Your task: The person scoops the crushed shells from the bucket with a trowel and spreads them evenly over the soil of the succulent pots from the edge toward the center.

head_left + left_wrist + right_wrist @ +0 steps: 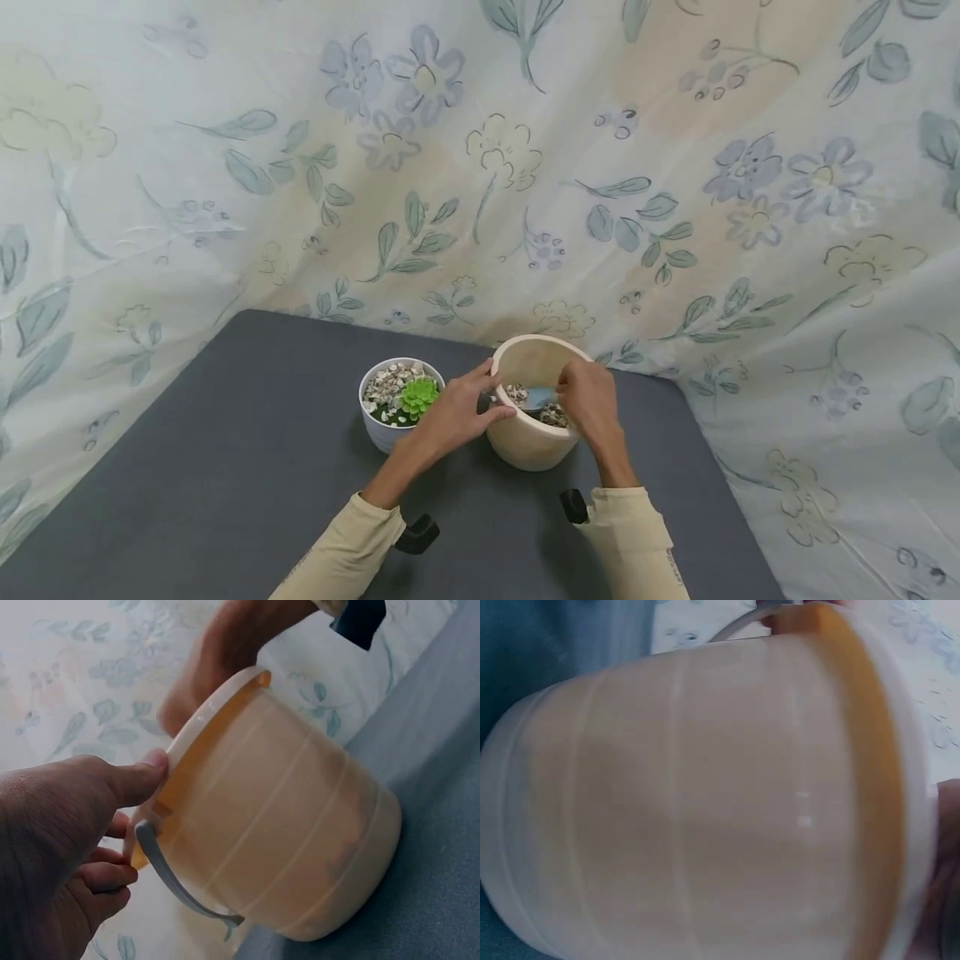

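A cream bucket (528, 450) with a grey handle (184, 889) stands on the dark table, with pebbles (553, 414) inside. My left hand (461, 407) grips its left rim, thumb on one side and fingers on the other, as the left wrist view also shows. My right hand (590, 400) reaches over the right rim with curled fingers and holds a light-blue shovel (537, 398), its flat blade among the pebbles. Most of the shovel's handle is hidden by the hand. In the right wrist view the bucket wall (705, 787) fills the picture.
A white pot (386, 435) with pebbles and a green succulent (417, 397) stands left of the bucket, close to my left forearm. The dark table (247, 467) runs back to a floral cloth (450, 208) hanging behind and at both sides.
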Motion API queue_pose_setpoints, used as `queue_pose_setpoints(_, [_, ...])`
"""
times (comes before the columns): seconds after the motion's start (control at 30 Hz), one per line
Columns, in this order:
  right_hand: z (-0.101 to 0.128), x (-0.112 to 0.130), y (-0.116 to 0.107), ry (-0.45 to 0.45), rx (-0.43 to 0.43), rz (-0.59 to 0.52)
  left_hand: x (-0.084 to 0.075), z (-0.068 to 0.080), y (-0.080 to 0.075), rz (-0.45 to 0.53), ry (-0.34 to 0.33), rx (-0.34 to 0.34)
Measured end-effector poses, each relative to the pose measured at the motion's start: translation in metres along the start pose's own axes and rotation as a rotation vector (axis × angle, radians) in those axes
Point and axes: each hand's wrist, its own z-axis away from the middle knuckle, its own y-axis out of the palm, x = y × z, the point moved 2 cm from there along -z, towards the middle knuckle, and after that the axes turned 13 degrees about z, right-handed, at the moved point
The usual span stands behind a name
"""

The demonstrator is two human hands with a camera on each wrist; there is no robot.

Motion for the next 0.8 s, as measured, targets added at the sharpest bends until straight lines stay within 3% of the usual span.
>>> queue_pose_setpoints(0.17, [0.006, -0.006, -0.006, 0.095, 0.023, -0.134, 0.002, 0.001, 0.003, 0.009, -0.002, -0.022])
queue_pose_setpoints(0.8, [0.041, -0.04, -0.051, 0.332, 0.051, -0.283, 0.003, -0.002, 0.002, -0.01, -0.006, -0.019])
